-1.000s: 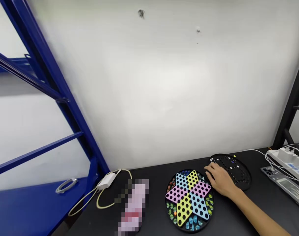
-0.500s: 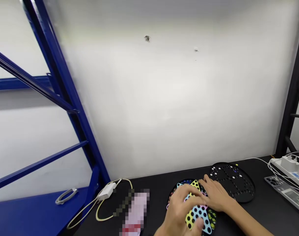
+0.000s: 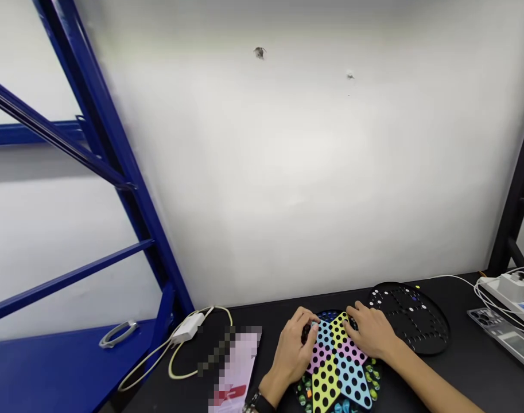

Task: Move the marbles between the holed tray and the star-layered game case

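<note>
A round black board with a many-coloured star (image 3: 336,367) and marbles in its rim lies on the black table (image 3: 460,367). My left hand (image 3: 292,350) curls round the board's left rim, fingers bent over the edge. My right hand (image 3: 371,335) rests on the board's upper right rim, fingers bent over it. Both hands grip the board. Just to the right lies a second round black board (image 3: 412,315) with holes and a few small pegs.
A white charger with a cable (image 3: 188,328) and a pink packet (image 3: 236,367) lie left of the board. A white power strip (image 3: 509,287) and a phone (image 3: 500,332) sit at the right. A blue metal rack (image 3: 98,189) stands at the left, a white wall behind.
My right hand left the black board on the right and came to the star board. My left hand came into view and took hold of the star board's left rim.
</note>
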Available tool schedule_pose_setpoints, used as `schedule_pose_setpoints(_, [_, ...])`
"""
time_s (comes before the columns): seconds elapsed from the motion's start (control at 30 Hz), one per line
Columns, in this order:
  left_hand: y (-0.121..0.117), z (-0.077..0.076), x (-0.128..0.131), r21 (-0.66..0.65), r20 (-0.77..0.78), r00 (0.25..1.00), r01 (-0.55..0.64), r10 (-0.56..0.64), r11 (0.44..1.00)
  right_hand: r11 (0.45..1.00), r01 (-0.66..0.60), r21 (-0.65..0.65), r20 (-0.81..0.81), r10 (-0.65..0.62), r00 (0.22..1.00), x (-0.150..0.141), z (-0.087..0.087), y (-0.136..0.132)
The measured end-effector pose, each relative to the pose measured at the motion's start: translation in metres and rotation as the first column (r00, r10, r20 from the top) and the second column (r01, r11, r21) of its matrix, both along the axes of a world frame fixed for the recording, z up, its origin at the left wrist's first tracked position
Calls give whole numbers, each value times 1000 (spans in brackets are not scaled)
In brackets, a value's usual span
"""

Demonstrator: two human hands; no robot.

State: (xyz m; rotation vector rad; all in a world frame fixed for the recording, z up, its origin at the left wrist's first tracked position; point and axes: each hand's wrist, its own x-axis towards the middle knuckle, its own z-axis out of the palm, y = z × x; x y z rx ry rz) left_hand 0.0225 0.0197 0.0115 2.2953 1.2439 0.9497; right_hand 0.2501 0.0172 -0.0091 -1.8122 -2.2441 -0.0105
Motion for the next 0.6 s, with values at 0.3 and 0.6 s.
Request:
schedule_pose_setpoints(0.3, [-3,4,1,4,-83,996,33,-32,999,1000,3,-12,-58,-4,998,2,0,0])
schedule_pose_setpoints(0.6, [-2,1,2,12,-83,996,35,-34,999,999,6,-41,-26,-7,1000,5,-1,0])
